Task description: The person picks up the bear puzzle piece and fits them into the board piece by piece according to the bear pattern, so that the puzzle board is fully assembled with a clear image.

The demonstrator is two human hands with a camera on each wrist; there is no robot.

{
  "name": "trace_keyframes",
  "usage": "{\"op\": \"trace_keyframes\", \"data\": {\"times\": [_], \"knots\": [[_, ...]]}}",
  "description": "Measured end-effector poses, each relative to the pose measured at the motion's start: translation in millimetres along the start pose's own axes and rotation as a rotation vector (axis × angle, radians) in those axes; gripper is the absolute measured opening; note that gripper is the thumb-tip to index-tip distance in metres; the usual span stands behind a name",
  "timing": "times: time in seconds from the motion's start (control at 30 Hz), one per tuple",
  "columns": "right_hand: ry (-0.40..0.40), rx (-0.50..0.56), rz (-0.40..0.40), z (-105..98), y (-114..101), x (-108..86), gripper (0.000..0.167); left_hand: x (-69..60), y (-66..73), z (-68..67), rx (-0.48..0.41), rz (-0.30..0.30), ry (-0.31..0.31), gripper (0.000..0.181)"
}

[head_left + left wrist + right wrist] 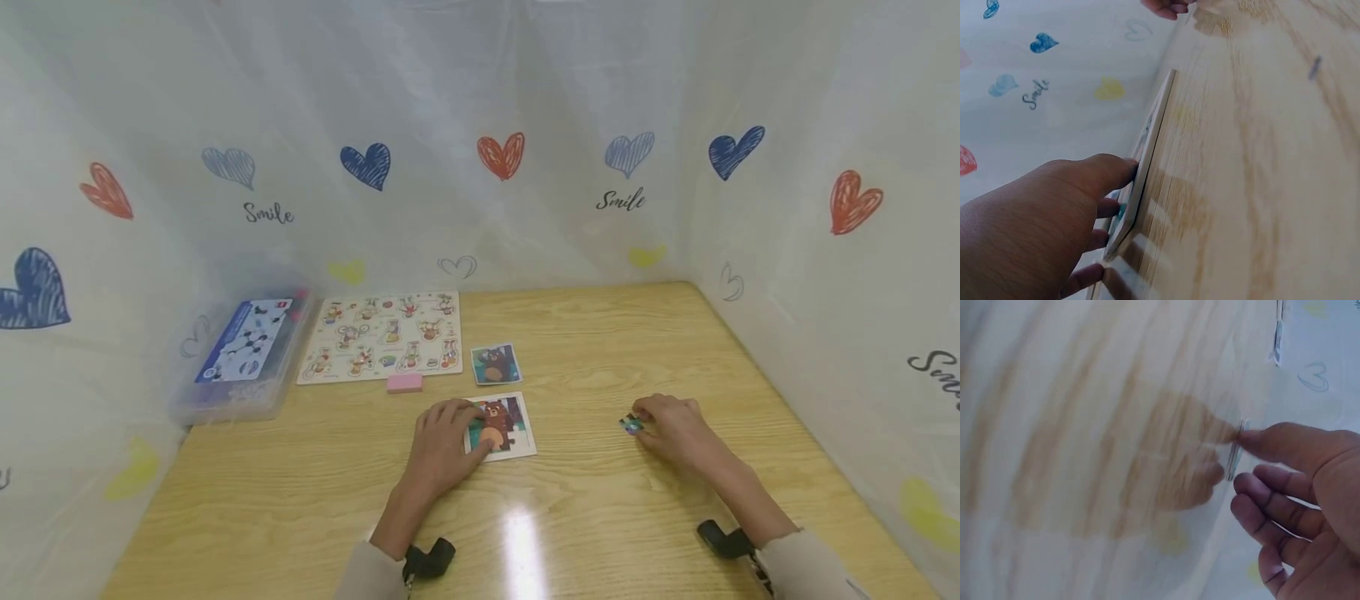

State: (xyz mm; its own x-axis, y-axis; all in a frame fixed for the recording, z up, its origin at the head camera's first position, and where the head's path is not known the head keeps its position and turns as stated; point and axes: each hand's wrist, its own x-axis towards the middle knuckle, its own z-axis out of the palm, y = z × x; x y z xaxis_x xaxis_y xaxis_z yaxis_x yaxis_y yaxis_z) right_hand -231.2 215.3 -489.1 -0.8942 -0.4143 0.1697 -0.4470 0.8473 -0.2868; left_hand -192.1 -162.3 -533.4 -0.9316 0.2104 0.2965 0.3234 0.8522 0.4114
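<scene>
In the head view a small jigsaw puzzle point(517, 414) of a brown bear sits in a white-edged tray, with a gap at its lower right. My left hand point(444, 442) rests over its left side, thumb and fingers touching it. From the left wrist view, the thin tray point(1157, 125) lies flat under the thumb. Further right, my right hand point(678, 429) pinches a small green and dark puzzle piece point(630, 423) at the tabletop. The right wrist view shows that piece point(1237, 453) edge-on at the thumb tip; the index finger is hidden there.
Behind the puzzle lies a matching bear picture card point(495, 364). A pink block point(405, 383) is beside a white board with figures point(360, 375). A plastic case point(247, 350) stands at the far left. Heart-printed curtains point(555, 225) surround the wooden table point(600, 333).
</scene>
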Motion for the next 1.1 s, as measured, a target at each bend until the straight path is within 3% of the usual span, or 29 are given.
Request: {"op": "trace_keyframes", "data": {"times": [0.2, 0.43, 0.6, 0.93, 1.1], "knots": [[0.011, 0.026, 0.017, 2.0, -2.1, 1.5, 0.033, 0.3, -1.4, -0.9, -0.007, 0.001, 0.01, 0.038], [-0.01, 0.017, -0.055, 3.7, -3.0, 7.2, 0.024, 0.6, -2.3, 0.1, -0.019, -0.01, -0.009, 0.04], [-0.027, 0.03, -0.058, 6.4, -0.1, 9.4, 0.02, 0.6, -1.9, -0.3, -0.006, 0.001, -0.009, 0.039], [0.019, -0.019, -0.159, 13.9, -0.3, 17.4, 0.018, 0.1, 0.1, -1.1, -0.015, 0.012, -0.003, 0.037], [0.045, 0.017, -0.209, 11.2, -9.8, 20.2, 0.019, 0.9, -0.5, -1.2, 0.0, 0.012, 0.0, 0.038]]}}
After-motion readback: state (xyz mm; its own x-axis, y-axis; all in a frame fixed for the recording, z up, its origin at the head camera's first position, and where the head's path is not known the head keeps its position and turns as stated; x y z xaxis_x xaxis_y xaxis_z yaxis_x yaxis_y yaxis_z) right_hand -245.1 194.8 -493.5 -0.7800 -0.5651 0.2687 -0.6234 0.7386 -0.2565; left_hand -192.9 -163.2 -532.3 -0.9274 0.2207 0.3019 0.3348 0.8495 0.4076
